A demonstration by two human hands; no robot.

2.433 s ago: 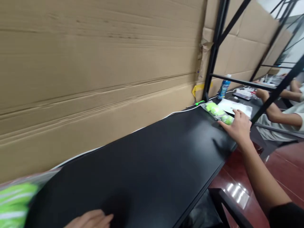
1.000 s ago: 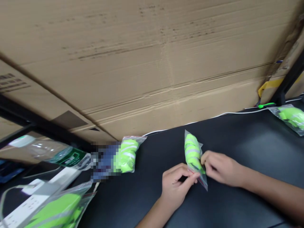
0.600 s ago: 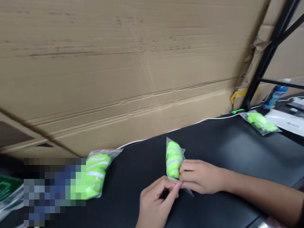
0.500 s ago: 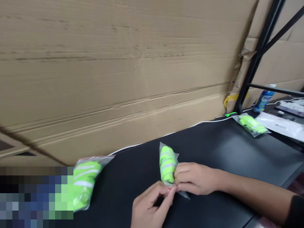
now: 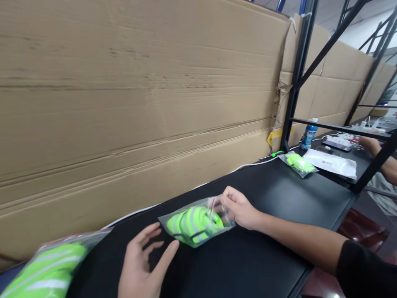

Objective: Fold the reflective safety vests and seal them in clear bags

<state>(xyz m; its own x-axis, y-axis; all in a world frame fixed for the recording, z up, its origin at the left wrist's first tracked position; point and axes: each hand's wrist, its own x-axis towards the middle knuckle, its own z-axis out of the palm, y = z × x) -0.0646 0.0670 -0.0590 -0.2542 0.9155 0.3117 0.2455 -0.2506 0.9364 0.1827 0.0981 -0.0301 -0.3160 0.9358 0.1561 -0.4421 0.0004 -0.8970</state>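
Observation:
A clear zip bag (image 5: 195, 223) with a rolled neon-green reflective strap inside hangs just over the black table. My right hand (image 5: 238, 207) pinches the bag at its right end, beside the red zip line. At the bag's left end, my left hand (image 5: 147, 258) is open, its fingers and thumb apart and the palm facing the bag. Part of a dark buckle or edging shows through the plastic. A second bagged green strap (image 5: 46, 269) lies at the lower left, cut off by the frame.
Toward the far right lie another bagged green strap (image 5: 299, 163), a white packet (image 5: 330, 162) and a blue bottle (image 5: 309, 134). A black metal frame (image 5: 297, 78) rises there. Cardboard (image 5: 139, 103) walls the table's back edge. Another person's arm (image 5: 378, 155) reaches in at right.
The bag has turned from upright to lying sideways. My left hand has let go of its end and spread open, while the right hand now holds the zip end. The view has swung right.

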